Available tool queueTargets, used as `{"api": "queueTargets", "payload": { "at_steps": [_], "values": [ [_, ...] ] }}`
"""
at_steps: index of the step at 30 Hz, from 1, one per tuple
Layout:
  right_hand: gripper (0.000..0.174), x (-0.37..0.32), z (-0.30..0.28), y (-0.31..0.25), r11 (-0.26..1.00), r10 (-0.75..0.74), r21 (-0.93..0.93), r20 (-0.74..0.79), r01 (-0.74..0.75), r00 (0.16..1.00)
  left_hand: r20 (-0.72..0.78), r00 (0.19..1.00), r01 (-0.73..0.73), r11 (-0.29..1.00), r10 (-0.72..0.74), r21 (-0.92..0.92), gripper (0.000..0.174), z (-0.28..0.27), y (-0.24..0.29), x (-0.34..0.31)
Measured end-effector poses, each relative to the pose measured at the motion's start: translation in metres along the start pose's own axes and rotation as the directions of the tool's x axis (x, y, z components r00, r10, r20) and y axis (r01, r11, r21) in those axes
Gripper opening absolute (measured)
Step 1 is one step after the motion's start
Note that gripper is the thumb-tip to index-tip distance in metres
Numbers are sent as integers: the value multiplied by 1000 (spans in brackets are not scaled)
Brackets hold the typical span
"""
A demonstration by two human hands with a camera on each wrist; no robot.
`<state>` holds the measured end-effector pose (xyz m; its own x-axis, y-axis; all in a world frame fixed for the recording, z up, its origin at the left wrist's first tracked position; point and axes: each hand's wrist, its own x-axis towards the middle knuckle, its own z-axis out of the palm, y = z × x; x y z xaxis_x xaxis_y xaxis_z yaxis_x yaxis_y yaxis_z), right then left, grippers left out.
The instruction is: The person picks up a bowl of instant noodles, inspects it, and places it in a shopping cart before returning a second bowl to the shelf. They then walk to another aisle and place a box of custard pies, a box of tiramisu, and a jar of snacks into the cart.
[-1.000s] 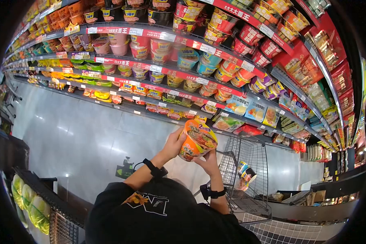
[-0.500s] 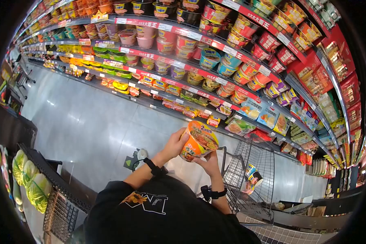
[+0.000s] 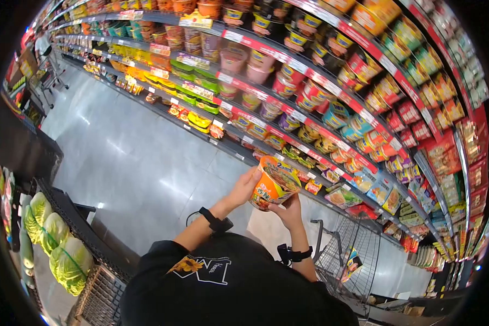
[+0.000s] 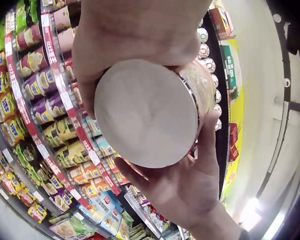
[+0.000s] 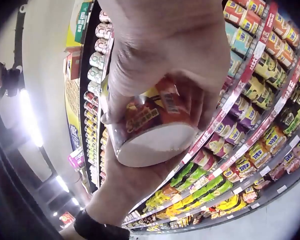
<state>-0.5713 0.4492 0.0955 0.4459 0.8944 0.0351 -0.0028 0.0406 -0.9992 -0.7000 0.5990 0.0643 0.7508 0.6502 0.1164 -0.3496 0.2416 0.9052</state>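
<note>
An orange instant noodle bowl [image 3: 276, 185] with a picture of noodles on its lid is held between both hands in front of the chest. The left hand [image 3: 243, 190] grips its left side, thumb toward the lid. From below and the right, the right hand [image 3: 289, 213] holds the lower edge, its thumb on the side wall. The lid tilts toward the head camera. In the left wrist view the round white base [image 4: 145, 115] faces the camera. A barcode label [image 5: 169, 101] shows on the wall in the right wrist view. Both wrists wear black straps.
Long shelves [image 3: 288, 117] of noodle bowls and packets curve across the front and right. A wire shopping cart [image 3: 358, 239] stands right of the person, with a few packaged items [image 3: 352, 264] inside. Cabbages [image 3: 70, 266] lie on a stand at the left. Another person [image 3: 43, 46] is far down the aisle.
The head view has turned left, so the shelves and cart slide rightward and more of the aisle shows. Both hands still hold the noodle bowl, at nearly the same tilt.
</note>
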Motion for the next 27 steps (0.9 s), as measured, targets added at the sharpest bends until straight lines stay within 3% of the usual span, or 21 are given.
{"api": "queueTargets", "payload": {
  "at_steps": [5, 8, 14, 17, 27],
  "values": [
    [88, 58, 86, 10, 999, 40, -12, 85, -39, 996, -26, 999, -24, 998, 22, -54, 54, -93, 49, 1],
    [91, 87, 127, 8, 995, 27, -94, 120, -16, 992, -83, 995, -47, 991, 58, 125, 54, -146, 59, 2],
    [92, 146, 180, 12, 985, -9, -167, 171, 38, 985, -190, 965, -135, 965, 180, 226, 47, -207, 86, 12],
    [93, 175, 200, 16, 975, -11, -219, 140, 42, 990, -278, 957, -25, 979, 81, 202, 46, -223, 121, 18],
    [92, 308, 258, 50, 968, -31, -242, 118, 59, 993, -302, 951, 33, 944, 72, 327, 61, -322, 132, 95]
  ]
}}
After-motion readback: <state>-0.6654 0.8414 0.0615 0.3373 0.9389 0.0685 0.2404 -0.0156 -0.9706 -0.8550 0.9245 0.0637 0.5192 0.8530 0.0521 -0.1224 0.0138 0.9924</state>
